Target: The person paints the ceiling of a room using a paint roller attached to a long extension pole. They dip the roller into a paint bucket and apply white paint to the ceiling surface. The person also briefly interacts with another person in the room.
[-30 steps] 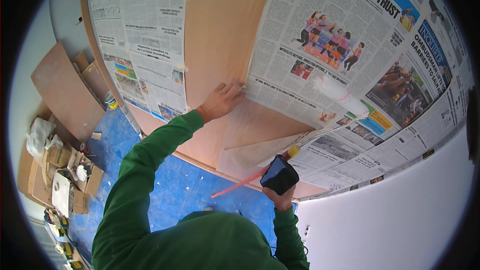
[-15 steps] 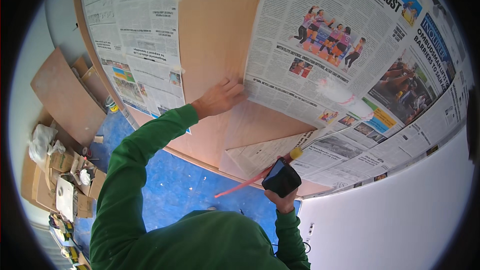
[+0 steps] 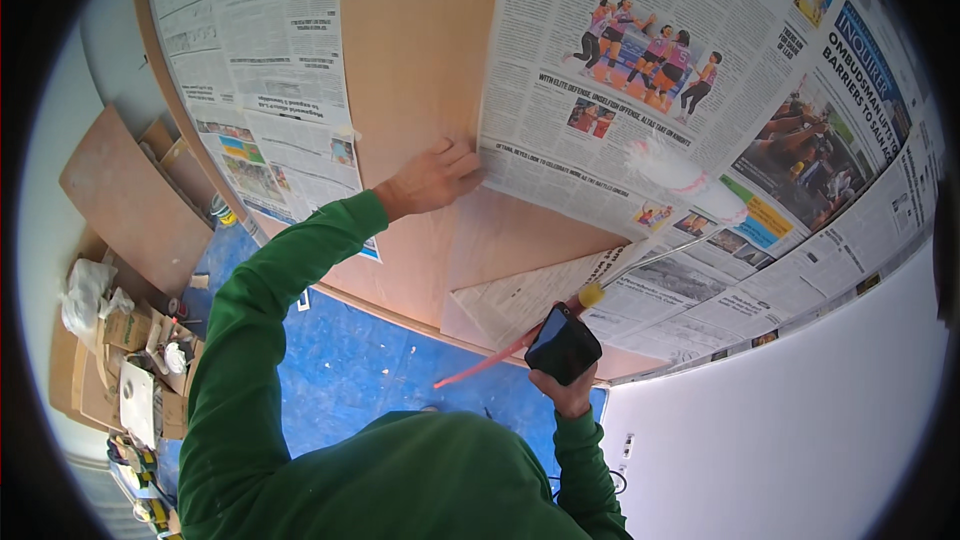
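Observation:
My left hand (image 3: 432, 180) is raised against the wooden panel (image 3: 415, 60), fingers curled in at the lower left edge of a large newspaper sheet (image 3: 560, 60). The fingertips are closed on that edge. Lower right, my right hand (image 3: 568, 395) is up behind a black phone-like device (image 3: 564, 345), which covers most of its fingers. Passing behind the device is the pink handle of a paint roller (image 3: 590, 296) with a yellow collar, seemingly gripped by this hand. The white roller sleeve (image 3: 690, 185) lies over the sheet, near its lower right part.
A second newspaper strip (image 3: 265, 90) covers the panel's left side. A folded paper flap (image 3: 530, 300) hangs below the large sheet. Blue covering (image 3: 350, 370) lies on the floor. Cardboard boxes (image 3: 125, 330) and a wooden board (image 3: 130, 200) stand left; a white wall (image 3: 760, 420) is right.
The view has shifted slightly. My left fingers look more curled at the sheet's edge. My right hand, the device and the roller stay almost in place.

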`<state>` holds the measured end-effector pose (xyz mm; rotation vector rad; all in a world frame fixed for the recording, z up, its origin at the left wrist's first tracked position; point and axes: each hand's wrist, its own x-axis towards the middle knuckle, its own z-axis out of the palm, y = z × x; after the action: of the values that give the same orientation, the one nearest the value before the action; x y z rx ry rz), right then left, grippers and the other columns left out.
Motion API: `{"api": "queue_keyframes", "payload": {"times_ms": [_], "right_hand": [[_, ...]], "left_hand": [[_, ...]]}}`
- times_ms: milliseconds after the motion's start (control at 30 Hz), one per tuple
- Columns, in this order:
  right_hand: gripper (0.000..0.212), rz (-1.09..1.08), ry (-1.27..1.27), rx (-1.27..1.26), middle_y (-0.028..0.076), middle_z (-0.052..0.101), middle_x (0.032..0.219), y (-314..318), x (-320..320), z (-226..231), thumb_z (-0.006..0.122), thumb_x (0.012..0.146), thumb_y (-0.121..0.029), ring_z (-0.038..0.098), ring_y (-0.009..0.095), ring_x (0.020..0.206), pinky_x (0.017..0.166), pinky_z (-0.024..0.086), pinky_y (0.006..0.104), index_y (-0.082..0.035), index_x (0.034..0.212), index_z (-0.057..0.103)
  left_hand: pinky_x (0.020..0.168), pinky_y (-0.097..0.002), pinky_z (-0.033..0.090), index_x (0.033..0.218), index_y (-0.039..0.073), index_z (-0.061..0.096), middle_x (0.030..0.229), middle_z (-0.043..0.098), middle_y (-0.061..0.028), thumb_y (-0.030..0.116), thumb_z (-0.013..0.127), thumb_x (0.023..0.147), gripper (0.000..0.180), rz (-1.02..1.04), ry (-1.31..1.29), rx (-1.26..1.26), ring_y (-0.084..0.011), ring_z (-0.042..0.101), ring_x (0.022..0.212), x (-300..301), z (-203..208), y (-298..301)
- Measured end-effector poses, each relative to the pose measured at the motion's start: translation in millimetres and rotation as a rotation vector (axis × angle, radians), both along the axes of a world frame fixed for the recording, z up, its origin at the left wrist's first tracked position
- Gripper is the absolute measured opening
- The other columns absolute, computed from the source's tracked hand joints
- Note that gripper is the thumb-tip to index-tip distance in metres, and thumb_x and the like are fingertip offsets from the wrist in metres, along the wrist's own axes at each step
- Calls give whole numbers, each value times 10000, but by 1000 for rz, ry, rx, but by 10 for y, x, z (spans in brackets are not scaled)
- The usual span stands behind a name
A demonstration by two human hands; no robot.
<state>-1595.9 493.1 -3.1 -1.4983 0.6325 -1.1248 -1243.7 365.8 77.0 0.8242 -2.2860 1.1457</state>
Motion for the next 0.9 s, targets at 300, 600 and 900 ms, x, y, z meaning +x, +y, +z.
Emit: {"api": "queue_keyframes", "payload": {"times_ms": [300, 600, 900], "right_hand": [[826, -41, -15, 10, 105, 549, 1162, 43, 29, 90, 798, 594, -92, 567, 190, 1010, 887, 481, 334, 36, 1322, 429], [788, -64, 4, 7, 82, 606, 1042, 94, 46, 134, 800, 580, -102, 591, 172, 922, 832, 503, 323, 14, 1276, 449], [779, -112, -4, 42, 73, 600, 1022, 187, -6, 104, 803, 583, -81, 587, 167, 927, 833, 494, 315, 16, 1268, 444]], "left_hand": [[763, -382, 416, 1003, 39, 620, 940, 509, -84, 36, 622, 702, 301, 72, 134, 152, -251, 535, 901, 182, -338, 78], [777, -388, 409, 963, 70, 622, 982, 555, -89, -25, 598, 707, 274, 154, 405, 168, -255, 553, 925, 234, -575, 297], [701, -456, 474, 837, 45, 614, 817, 645, -136, 64, 560, 819, 60, 215, 806, 1129, -353, 625, 797, -139, -1723, 1345]]}}
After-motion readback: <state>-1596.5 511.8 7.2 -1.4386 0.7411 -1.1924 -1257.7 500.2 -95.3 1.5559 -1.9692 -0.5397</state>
